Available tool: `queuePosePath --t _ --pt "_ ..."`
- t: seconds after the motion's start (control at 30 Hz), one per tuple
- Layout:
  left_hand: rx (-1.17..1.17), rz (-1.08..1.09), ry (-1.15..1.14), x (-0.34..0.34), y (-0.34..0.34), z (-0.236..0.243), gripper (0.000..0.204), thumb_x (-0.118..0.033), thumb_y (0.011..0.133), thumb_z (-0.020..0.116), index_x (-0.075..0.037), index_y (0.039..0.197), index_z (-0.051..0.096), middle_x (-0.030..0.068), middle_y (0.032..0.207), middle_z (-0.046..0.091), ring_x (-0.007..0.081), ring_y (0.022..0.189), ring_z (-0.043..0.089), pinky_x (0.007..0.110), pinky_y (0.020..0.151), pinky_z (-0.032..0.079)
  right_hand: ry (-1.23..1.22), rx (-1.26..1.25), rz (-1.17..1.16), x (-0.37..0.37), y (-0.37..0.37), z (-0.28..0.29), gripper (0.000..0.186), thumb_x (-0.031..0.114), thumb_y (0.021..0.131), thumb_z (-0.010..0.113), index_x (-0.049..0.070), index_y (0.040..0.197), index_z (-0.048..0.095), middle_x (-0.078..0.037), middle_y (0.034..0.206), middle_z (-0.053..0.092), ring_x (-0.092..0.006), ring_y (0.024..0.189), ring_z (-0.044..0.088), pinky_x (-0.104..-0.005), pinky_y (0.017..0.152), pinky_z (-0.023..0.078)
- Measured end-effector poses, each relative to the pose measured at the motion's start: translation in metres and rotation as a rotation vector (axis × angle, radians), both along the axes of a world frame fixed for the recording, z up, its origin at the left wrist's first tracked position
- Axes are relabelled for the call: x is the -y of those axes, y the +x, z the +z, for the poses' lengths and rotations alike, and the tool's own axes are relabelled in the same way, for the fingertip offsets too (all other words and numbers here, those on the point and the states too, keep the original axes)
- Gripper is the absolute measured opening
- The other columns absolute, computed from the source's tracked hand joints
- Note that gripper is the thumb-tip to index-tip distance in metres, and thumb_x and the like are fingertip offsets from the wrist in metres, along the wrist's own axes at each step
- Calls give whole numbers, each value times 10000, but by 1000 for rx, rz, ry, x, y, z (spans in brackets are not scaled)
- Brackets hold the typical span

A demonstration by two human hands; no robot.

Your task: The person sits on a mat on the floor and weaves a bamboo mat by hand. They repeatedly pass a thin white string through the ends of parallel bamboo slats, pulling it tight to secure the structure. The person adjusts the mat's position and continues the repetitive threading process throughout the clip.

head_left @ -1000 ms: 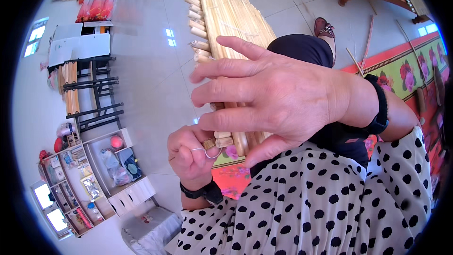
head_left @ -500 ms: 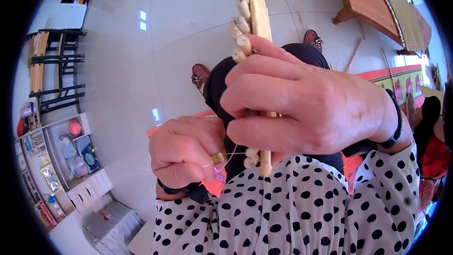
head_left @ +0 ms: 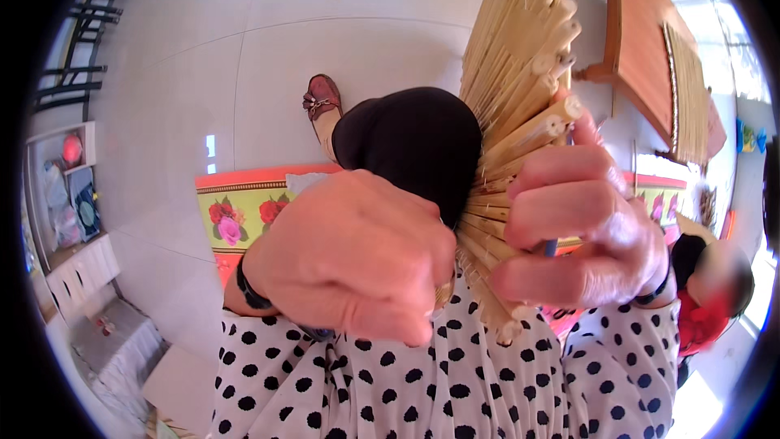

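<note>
A fan-like bundle of thin pale sticks, joined side by side like a reed mat, stands at the right of my knee with its cut ends facing right. My right hand is closed around its right edge, the fingers curled over the stick ends. My left hand is a closed fist just left of the bundle's lower part. White thread ran from this fist to the sticks half a second ago; now the fist hides it. Beneath my hands are my black-clad knee and a dotted white garment.
A brown wooden table at the far right bears a stick mat. Flowered cloth lies beneath me. Shelves and a grey-covered piece of furniture stand at left. Another person is at the right edge.
The view has shifted. The stick bundle has turned, showing its broad side, and lies farther right with my right hand. My left fist has moved right and turned, hiding the thread.
</note>
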State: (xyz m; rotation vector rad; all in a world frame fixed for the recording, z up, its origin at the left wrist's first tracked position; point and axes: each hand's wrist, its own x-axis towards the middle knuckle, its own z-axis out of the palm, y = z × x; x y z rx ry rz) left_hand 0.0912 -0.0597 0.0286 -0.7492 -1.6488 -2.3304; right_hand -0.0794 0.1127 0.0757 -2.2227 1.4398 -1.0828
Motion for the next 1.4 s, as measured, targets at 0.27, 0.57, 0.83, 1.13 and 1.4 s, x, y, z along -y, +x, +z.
queuePosePath --t 0.27,0.57,0.83,1.13,1.4 --pt "468 696 -480 21 34 8 137 -105 863 621 4 784 643 186 965 655 271 1007 618 322 769 483 -39 83 -243 -49 3 -22 709 348 687 861 38 1241 544 -267 1268 519 -402 1117 569 -504 943 464" --pt "-295 788 -1375 -66 52 -42 159 -146 677 666 -65 813 648 26 983 566 186 868 573 299 689 447 125 61 -477 -83 42 -32 685 129 620 856 -15 1197 516 -194 1159 568 -326 1068 581 -399 923 478" --pt "-103 827 -1369 -102 24 -84 105 -184 721 628 -98 780 643 9 847 501 181 841 512 311 639 379 100 132 -740 -60 85 -50 766 77 627 851 24 1266 432 -157 1227 494 -280 1051 567 -362 803 539" --pt "86 876 -1152 -80 58 -53 85 -126 778 653 -63 795 600 58 881 571 232 818 586 337 682 469 105 280 -820 -52 91 -48 631 -54 690 741 26 1251 462 -113 1178 511 -195 992 595 -288 695 577" --pt "363 732 -222 -45 74 13 187 -210 1035 452 -48 947 478 178 1132 657 147 872 657 263 728 508 120 619 -946 -52 77 -36 683 -59 724 725 50 1309 391 -107 1199 528 -181 1042 597 -275 773 544"
